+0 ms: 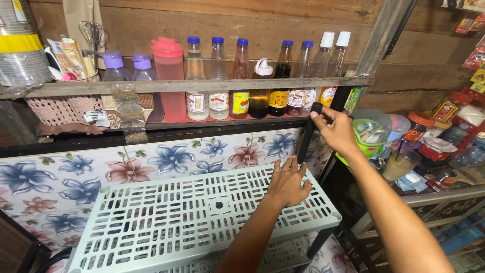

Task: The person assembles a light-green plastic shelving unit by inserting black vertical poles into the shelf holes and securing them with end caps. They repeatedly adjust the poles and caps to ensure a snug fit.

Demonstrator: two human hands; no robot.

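Observation:
A pale green slotted plastic shelf panel [166,217] lies flat in front of me, part of a small rack with a second panel below it. My left hand [289,183] rests palm down on its far right part, fingers spread. My right hand [336,130] is closed around the top of a black post [307,136] that stands upright at the panel's far right corner. Another black leg [320,242] shows under the near right corner.
A wooden shelf [202,86] behind holds several bottles and a pink jug [168,71]. A floral sheet [76,177] covers the surface below. To the right stand a green bowl [371,141], jars and a glass of drink [399,164].

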